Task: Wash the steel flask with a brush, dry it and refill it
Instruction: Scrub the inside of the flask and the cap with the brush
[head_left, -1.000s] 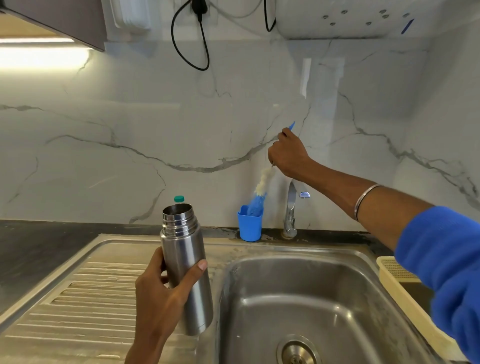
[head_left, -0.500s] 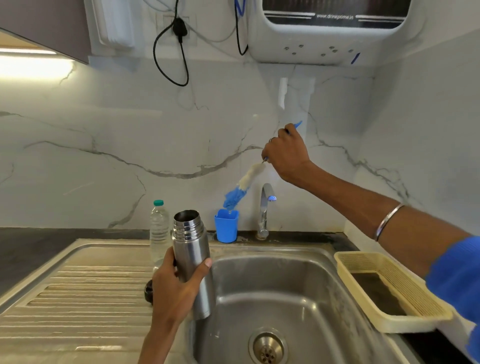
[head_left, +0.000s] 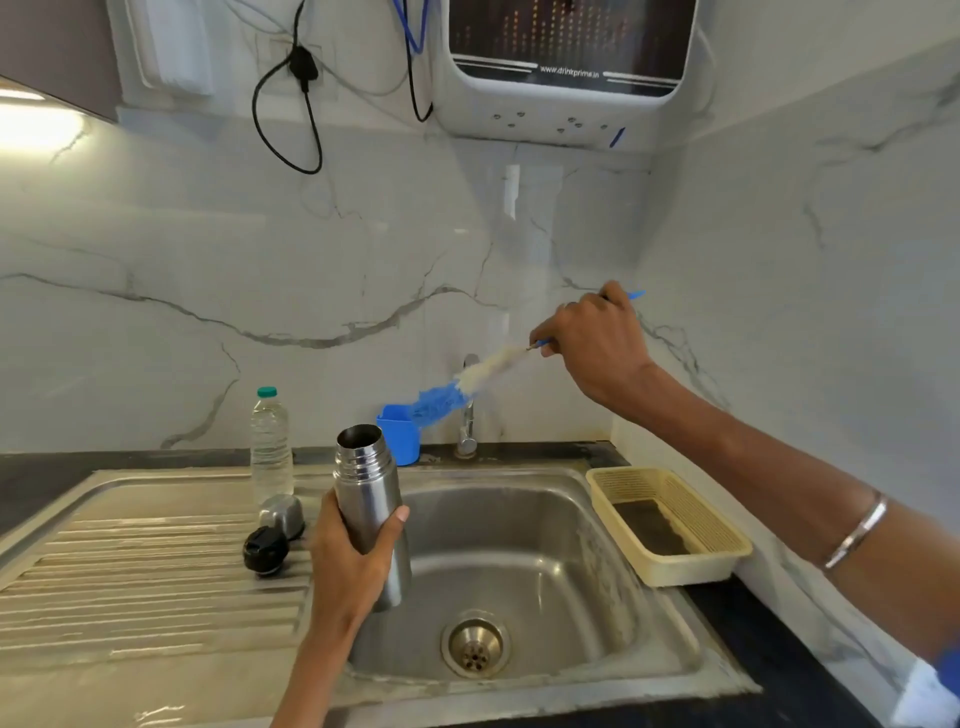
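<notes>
My left hand (head_left: 353, 561) grips the steel flask (head_left: 368, 493) upright over the left rim of the sink (head_left: 519, 561); its mouth is uncovered. My right hand (head_left: 592, 338) holds the blue handle of a bottle brush (head_left: 462, 382), whose white and blue bristles slant down to the left, above a blue cup (head_left: 400, 434) at the back. The brush tip is clear of the cup, up and to the right of the flask's mouth. The flask's steel cap (head_left: 282, 514) and black stopper (head_left: 266, 551) lie on the drainboard.
A clear water bottle with a green cap (head_left: 270, 447) stands on the drainboard (head_left: 130, 571). The tap (head_left: 467, 415) rises behind the sink. A cream plastic basket (head_left: 670, 519) sits at the sink's right edge. A water purifier (head_left: 566, 67) and cables hang on the wall.
My right hand has lifted the brush out of the blue cup and swung it to a flatter slant. The view has tilted up and pulled back, with the flask now over the sink's edge.
</notes>
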